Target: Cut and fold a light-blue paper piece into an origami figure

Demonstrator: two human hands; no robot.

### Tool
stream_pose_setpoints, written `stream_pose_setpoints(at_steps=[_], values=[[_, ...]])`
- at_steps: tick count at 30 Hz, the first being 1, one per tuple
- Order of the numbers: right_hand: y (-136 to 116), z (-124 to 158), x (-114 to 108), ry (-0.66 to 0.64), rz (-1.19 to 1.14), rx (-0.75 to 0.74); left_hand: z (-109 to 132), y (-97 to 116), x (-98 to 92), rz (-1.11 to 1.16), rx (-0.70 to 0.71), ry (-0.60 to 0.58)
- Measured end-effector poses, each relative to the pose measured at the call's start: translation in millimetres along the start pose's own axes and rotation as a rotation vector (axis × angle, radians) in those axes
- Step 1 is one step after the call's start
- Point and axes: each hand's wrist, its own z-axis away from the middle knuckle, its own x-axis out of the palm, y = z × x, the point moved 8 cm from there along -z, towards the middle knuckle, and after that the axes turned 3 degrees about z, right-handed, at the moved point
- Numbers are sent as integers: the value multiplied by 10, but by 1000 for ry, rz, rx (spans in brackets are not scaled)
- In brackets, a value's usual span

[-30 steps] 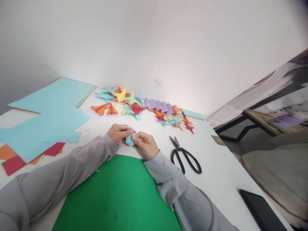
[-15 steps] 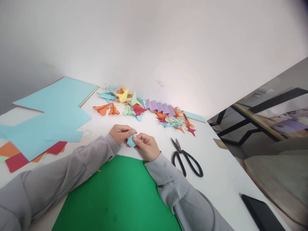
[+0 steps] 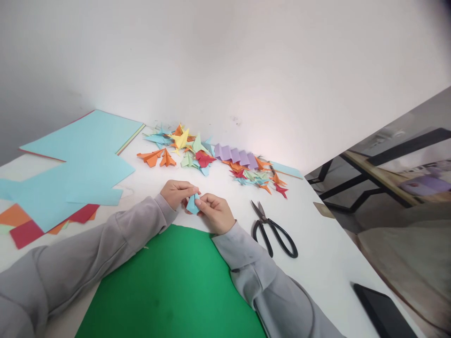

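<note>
A small folded light-blue paper (image 3: 192, 205) is pinched between both hands, just beyond the top edge of a green sheet (image 3: 169, 281). My left hand (image 3: 176, 193) grips its upper end with thumb and fingers. From the right, my right hand (image 3: 216, 213) holds the paper's side, its thumb on the front face. The fingertips behind the paper are partly hidden. Beyond the hands lie folded paper pieces in several colours, among them orange ones (image 3: 151, 158), a yellow one (image 3: 181, 139) and a red one (image 3: 204, 159).
Black-handled scissors (image 3: 271, 227) lie partly open right of my hands. Large light-blue sheets (image 3: 84, 136) and red scraps (image 3: 26, 234) cover the left side. A pleated purple paper (image 3: 236, 156) is near the wall. A black flat device (image 3: 385, 312) sits at the right edge.
The light-blue paper looks slightly narrower between my fingers. Both hands keep nearly the same place and grip, and the view has shifted very slightly.
</note>
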Motion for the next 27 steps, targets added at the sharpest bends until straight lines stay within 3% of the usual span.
stream_pose_setpoints(at_steps=[7,13,19,27], values=[[-10,-2,0,12,-16,7,44,175,-9,-157,133,80],[-20,5,-3,11,15,2,59,209,8,-208,213,77],[-3,4,-15,20,66,8,61,206,11,-173,211,78],[-16,13,-12,18,93,3,62,135,46,-66,92,37]])
